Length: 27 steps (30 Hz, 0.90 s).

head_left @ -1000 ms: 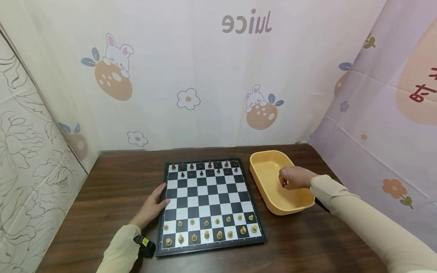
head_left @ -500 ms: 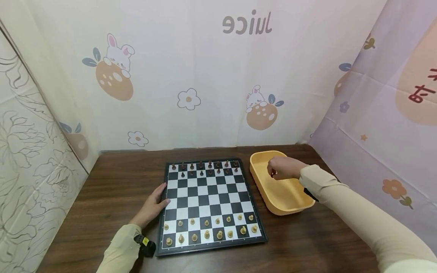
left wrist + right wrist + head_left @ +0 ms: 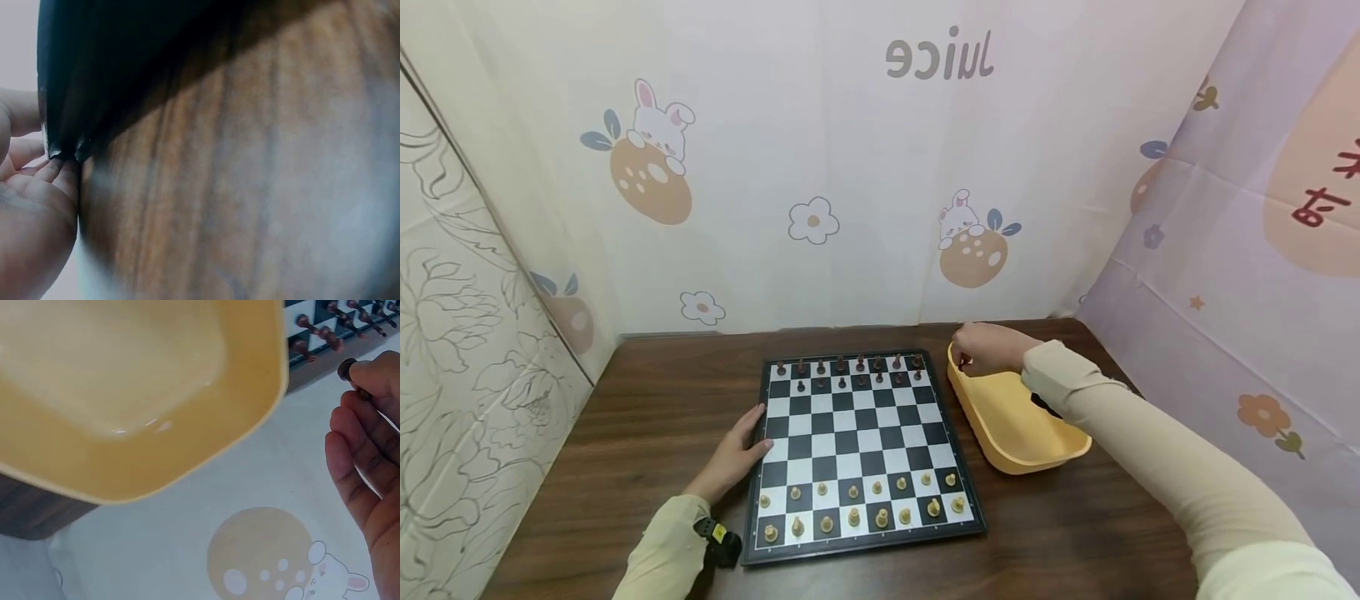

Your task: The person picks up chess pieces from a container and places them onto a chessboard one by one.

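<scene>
A black-and-white chessboard [image 3: 855,417] lies on the table in the head view. Light chess pieces [image 3: 881,517] line its near rows, dark ones [image 3: 841,364] its far rows. At the board's left edge is my left hand [image 3: 733,450], thumb over the frame and fingers against its side; the left wrist view shows those fingers [image 3: 53,172] close up at the dark edge. My right hand [image 3: 988,346] is over the far left corner of the yellow bin [image 3: 1037,450]. Between thumb and fingertips it pinches a small dark chess piece [image 3: 347,369], partly covered by the fingers.
The bin stands just right of the board, its raised rim [image 3: 269,419] between them. A brown wooden table [image 3: 662,400] carries everything. Printed curtains [image 3: 820,150] hang behind and to the right, and a flower-patterned panel [image 3: 452,333] stands at the left.
My right hand has moved left and away from me, from the middle of the bin to its far left rim, with the dark piece. The left hand and the board have stayed put.
</scene>
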Each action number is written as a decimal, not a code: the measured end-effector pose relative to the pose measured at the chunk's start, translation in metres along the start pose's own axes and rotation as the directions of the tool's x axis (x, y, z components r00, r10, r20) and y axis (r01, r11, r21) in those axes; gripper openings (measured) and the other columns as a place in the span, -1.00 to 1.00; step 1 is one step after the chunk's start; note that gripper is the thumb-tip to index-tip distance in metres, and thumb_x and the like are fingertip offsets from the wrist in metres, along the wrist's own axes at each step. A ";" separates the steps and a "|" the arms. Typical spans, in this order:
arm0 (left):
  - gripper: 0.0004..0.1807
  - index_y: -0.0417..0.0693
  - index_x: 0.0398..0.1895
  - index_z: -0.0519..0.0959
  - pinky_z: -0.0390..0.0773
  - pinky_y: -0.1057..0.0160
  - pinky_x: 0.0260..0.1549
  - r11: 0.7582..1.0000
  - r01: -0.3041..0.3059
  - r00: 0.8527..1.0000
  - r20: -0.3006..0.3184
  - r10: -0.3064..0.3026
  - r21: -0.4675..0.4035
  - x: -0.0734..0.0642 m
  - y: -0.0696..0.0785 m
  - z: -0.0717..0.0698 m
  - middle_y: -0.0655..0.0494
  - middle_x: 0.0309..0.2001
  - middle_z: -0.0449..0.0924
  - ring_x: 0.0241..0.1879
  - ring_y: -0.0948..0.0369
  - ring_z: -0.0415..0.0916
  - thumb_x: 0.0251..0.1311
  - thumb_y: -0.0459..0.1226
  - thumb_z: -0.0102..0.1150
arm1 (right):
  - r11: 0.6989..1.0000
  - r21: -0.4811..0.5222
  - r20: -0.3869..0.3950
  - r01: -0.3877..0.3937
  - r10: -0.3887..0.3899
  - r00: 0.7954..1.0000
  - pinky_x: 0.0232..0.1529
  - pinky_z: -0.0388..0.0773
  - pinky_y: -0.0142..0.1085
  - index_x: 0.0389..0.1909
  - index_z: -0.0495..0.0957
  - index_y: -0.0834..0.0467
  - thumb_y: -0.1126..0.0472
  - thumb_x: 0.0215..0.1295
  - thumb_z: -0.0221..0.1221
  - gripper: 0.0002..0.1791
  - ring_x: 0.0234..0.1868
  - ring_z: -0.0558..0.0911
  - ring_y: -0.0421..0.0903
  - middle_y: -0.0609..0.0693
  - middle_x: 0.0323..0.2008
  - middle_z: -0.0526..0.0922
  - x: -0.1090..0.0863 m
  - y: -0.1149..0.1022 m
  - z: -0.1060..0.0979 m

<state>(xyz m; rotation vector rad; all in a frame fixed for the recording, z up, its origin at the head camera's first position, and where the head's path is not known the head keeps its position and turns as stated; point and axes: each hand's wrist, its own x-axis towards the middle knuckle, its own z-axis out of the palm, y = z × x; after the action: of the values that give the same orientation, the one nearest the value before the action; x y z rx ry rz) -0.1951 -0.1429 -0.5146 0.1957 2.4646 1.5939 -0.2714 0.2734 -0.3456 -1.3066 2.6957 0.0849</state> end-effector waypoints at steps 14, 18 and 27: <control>-0.26 -0.17 0.49 -0.02 -0.09 -0.14 0.33 1.000 0.011 1.000 -0.011 -0.010 0.015 -0.001 -0.004 -0.002 -0.24 0.48 -0.16 0.43 -0.19 -0.21 0.32 -0.35 0.07 | 0.998 0.040 0.035 -0.048 0.046 0.998 -0.57 0.43 -0.42 -0.56 0.68 0.18 0.39 0.07 0.24 -0.89 -0.63 0.40 -0.26 -0.12 -0.62 0.58 0.048 -0.013 0.001; -0.26 -0.17 0.49 -0.01 -0.09 -0.13 0.33 1.000 0.009 1.000 -0.019 -0.009 0.020 -0.001 -0.004 -0.002 -0.24 0.48 -0.16 0.43 -0.18 -0.21 0.32 -0.35 0.07 | 0.997 0.045 0.047 -0.059 0.057 0.997 -0.45 0.57 -0.36 -0.46 0.71 0.21 0.38 0.08 0.26 -0.93 -0.53 0.53 -0.22 -0.04 -0.48 0.67 0.062 -0.020 -0.002; -0.26 -0.14 0.50 -0.01 -0.07 -0.13 0.33 1.000 0.009 1.000 -0.018 -0.009 0.008 0.000 -0.001 0.000 -0.23 0.48 -0.16 0.43 -0.17 -0.19 0.32 -0.35 0.07 | 0.993 0.096 0.057 -0.069 0.064 0.996 -0.49 0.54 -0.42 -0.44 0.69 0.19 0.36 0.09 0.26 -0.95 -0.56 0.54 -0.26 -0.10 -0.51 0.64 0.088 -0.031 -0.001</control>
<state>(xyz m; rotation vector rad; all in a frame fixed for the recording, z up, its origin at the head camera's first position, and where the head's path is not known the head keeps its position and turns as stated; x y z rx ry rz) -0.1954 -0.1428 -0.5152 0.1721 2.4818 1.5888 -0.3014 0.1858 -0.3578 -1.1709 2.6620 -0.0047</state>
